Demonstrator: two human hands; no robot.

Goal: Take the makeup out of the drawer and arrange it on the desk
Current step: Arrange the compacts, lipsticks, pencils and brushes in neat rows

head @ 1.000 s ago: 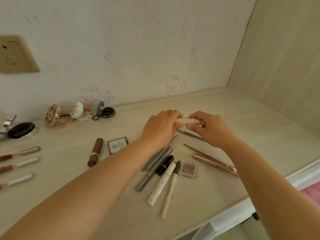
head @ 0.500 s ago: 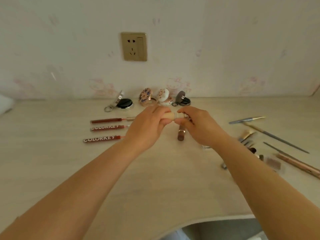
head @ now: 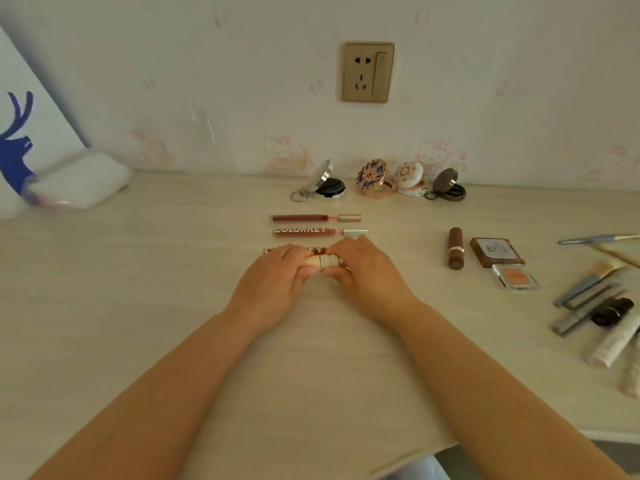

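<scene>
1. Left hand [head: 277, 278] and right hand [head: 363, 271]: centre of frame, fingers of both curled round one small cream ribbed tube [head: 323, 263], held between them just above the pale wooden desk [head: 138, 306].
2. Three dark-red lip gloss tubes [head: 313, 218]: row directly behind the hands; nearest one partly hidden.
3. Four open round compacts [head: 375, 181]: lined along the wall.
4. Brown lipstick [head: 455, 247], brown square palette [head: 497, 251]: right of centre.
5. Pencils and tubes [head: 588, 299]: right edge, looking unsorted.
6. Progress: seemingly well along; drawer not visible.

Makeup-strewn pale wooden desk [head: 138, 306]
</scene>
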